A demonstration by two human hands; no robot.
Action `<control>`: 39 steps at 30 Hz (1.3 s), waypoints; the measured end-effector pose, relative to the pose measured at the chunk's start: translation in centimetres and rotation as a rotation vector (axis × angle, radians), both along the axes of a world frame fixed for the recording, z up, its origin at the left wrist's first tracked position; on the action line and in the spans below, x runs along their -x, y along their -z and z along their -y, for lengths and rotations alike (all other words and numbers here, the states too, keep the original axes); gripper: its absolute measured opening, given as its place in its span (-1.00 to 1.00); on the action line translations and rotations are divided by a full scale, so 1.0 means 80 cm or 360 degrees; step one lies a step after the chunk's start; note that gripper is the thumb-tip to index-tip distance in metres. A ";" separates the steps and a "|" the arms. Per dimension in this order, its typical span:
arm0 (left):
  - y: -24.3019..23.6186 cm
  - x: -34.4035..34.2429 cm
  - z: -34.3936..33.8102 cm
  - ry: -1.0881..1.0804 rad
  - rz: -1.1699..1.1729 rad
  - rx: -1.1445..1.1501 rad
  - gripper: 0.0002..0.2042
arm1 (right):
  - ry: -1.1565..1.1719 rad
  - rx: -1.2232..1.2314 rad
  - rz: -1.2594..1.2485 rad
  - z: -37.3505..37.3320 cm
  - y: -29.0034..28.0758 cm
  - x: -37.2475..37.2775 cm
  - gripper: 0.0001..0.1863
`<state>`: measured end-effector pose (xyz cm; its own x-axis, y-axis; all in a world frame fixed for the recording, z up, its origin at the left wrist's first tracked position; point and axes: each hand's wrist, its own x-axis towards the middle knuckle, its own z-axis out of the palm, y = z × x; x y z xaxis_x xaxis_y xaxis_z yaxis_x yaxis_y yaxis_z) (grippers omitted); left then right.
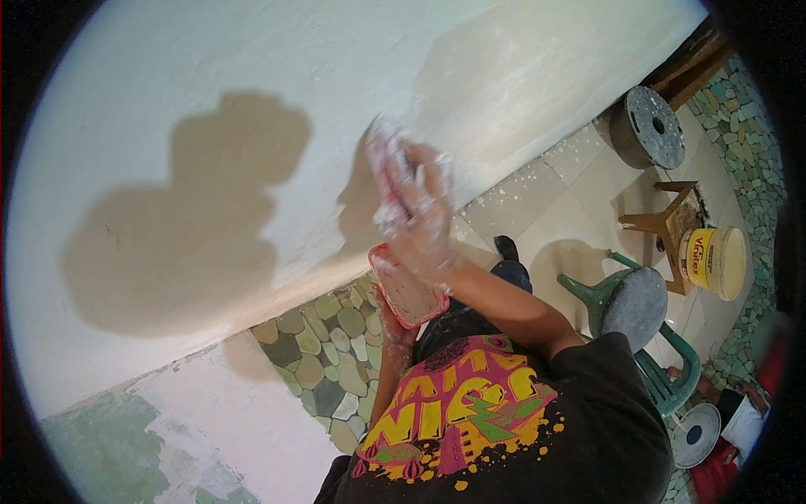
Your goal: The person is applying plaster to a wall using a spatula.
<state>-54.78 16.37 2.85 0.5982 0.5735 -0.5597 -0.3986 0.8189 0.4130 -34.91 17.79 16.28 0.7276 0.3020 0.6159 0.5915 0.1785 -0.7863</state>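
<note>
My right hand, coated in white paste, grips a pink, paste-smeared pad or float up against the white wall; its exact kind is blurred. Lower down, my left hand holds a red-rimmed rectangular tray with greyish residue in it, partly behind my right forearm. Shadows fall on the wall to the left of and behind my hand.
On the tiled floor stand a round metal container, brown stool, yellow bucket, green chair with a grey round top nearby, and fan. A person is at lower right. Pebbled flooring runs below the wall.
</note>
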 end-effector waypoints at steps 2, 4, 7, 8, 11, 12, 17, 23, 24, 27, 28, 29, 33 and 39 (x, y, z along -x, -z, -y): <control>-0.003 0.006 -0.003 0.0069 -0.0004 -0.0060 -0.30 | -0.0127 0.0026 -0.0010 0.009 -0.005 0.022 -0.35; -0.002 0.011 -0.007 0.0142 -0.0003 -0.0123 -0.26 | -0.0490 0.0139 -0.0112 0.018 -0.011 0.036 -0.32; 0.014 0.029 -0.013 0.0145 0.0041 -0.0085 -0.27 | -0.0375 -0.0106 -0.1058 0.038 -0.004 0.012 -0.42; 0.024 0.039 -0.018 0.0126 0.0042 -0.0059 -0.28 | 0.0005 0.0029 -0.0506 0.045 -0.004 -0.022 -0.50; 0.028 0.051 -0.019 0.0118 0.0054 0.0001 -0.29 | 0.0600 0.0199 -0.0045 0.066 -0.008 -0.128 -0.62; 0.028 0.054 -0.022 0.0117 0.0053 0.0022 -0.29 | 0.0602 0.0196 -0.0041 0.066 -0.010 -0.144 -0.62; 0.038 0.063 -0.030 0.0094 0.0156 0.0068 -0.30 | 0.0418 -0.0268 -0.0234 0.019 -0.004 -0.140 -0.48; 0.038 0.059 -0.036 0.0080 0.0088 0.0009 -0.29 | 0.0322 0.0214 0.0240 -0.021 -0.005 0.004 -0.33; 0.037 0.056 -0.036 0.0079 0.0046 -0.0036 -0.28 | 0.0196 0.0280 0.0186 -0.019 -0.009 0.036 -0.31; 0.030 0.055 -0.037 0.0179 0.0193 -0.0061 -0.30 | -0.0147 0.0472 0.0328 0.001 -0.006 0.076 -0.22; 0.031 0.056 -0.038 0.0179 0.0199 -0.0065 -0.30 | -0.0339 0.0519 0.0302 0.012 -0.008 0.076 -0.22; 0.034 0.057 -0.038 0.0146 0.0160 -0.0048 -0.30 | -0.0529 0.0569 0.0274 0.026 -0.008 0.073 -0.22; 0.037 0.068 -0.032 0.0133 0.0224 -0.0003 -0.29 | 0.0201 0.0360 0.0137 0.068 0.008 -0.030 -0.61; 0.021 0.079 -0.017 0.0018 0.0312 -0.0004 -0.28 | 0.0352 -0.0057 -0.0577 0.083 -0.026 -0.179 -0.69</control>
<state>-61.11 17.76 1.17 0.7020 0.5675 -0.4303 -0.4624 0.8227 0.3306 -20.55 11.12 18.39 0.9439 0.0971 0.3157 0.3051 0.1095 -0.9460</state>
